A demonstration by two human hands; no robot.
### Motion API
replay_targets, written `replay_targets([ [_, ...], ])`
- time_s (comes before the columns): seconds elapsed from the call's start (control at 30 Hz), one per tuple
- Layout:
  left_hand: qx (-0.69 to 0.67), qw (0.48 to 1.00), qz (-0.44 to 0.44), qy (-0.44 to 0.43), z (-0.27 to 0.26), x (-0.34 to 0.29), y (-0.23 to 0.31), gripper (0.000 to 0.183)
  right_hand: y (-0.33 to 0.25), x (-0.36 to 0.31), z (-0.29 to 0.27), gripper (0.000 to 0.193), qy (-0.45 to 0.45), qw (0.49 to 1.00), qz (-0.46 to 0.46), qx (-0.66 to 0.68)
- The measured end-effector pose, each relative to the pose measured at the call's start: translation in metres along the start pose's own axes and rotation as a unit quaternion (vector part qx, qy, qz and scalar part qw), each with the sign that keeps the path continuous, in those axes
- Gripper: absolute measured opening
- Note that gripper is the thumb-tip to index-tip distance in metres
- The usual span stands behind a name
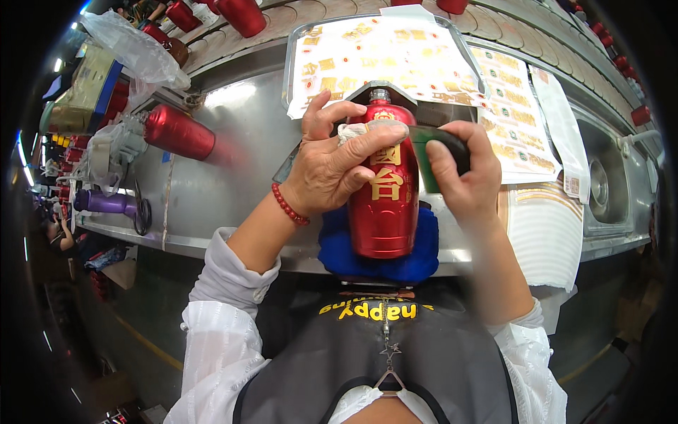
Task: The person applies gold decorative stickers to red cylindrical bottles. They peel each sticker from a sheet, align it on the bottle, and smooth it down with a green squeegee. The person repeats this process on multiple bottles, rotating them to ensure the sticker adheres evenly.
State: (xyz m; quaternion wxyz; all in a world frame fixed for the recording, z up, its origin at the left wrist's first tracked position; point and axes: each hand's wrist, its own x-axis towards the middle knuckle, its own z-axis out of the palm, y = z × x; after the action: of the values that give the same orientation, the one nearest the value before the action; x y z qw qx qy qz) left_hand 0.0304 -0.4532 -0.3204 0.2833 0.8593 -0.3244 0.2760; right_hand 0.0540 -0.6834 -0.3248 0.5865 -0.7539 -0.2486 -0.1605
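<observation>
A glossy red bottle (385, 219) with gold characters lies on a blue cloth pad (424, 244) in front of me, its neck pointing away. My left hand (325, 155), with a red bead bracelet at the wrist, grips the upper part of the bottle from the left. Its thumb stretches across the bottle's front, and a bit of whitish cloth (352, 131) shows there. In my right hand (470, 166) is a scraper (426, 159) with a green blade and a dark handle, held against or close to the bottle's right side; actual contact is unclear.
Beyond the bottle stands a metal tray (289, 78) with sheets of gold decals (395, 56). Further decal sheets (512, 113) lie to the right, before a sink (599, 182). Another red bottle (180, 132) and a purple flask (106, 203) lie at left. A slatted conveyor (311, 18) runs behind.
</observation>
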Motion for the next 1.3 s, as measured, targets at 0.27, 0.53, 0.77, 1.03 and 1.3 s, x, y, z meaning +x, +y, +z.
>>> replay_targets([
  [0.27,0.002,1.000,-0.009,-0.002,-0.002,-0.003,-0.001,0.053,-0.016,-0.041,-0.023,0.031,-0.156,0.958,-0.237,-0.036],
  [0.53,0.089,0.991,0.031,-0.097,-0.017,-0.030,0.043,0.058,-0.019,-0.039,-0.037,0.019,-0.110,0.990,-0.086,0.020],
  [0.77,0.108,0.978,-0.176,0.004,0.011,-0.080,0.083,0.109,-0.031,0.009,-0.008,0.023,-0.143,0.922,-0.333,-0.136],
  [1.03,0.107,0.965,-0.238,-0.042,0.014,-0.078,0.093,0.108,-0.009,0.068,0.005,0.021,-0.130,0.935,-0.288,-0.161],
  [1.3,0.046,0.968,-0.243,-0.034,0.018,-0.081,0.085,0.109,-0.002,0.028,-0.021,0.013,-0.222,0.968,0.036,0.113],
])
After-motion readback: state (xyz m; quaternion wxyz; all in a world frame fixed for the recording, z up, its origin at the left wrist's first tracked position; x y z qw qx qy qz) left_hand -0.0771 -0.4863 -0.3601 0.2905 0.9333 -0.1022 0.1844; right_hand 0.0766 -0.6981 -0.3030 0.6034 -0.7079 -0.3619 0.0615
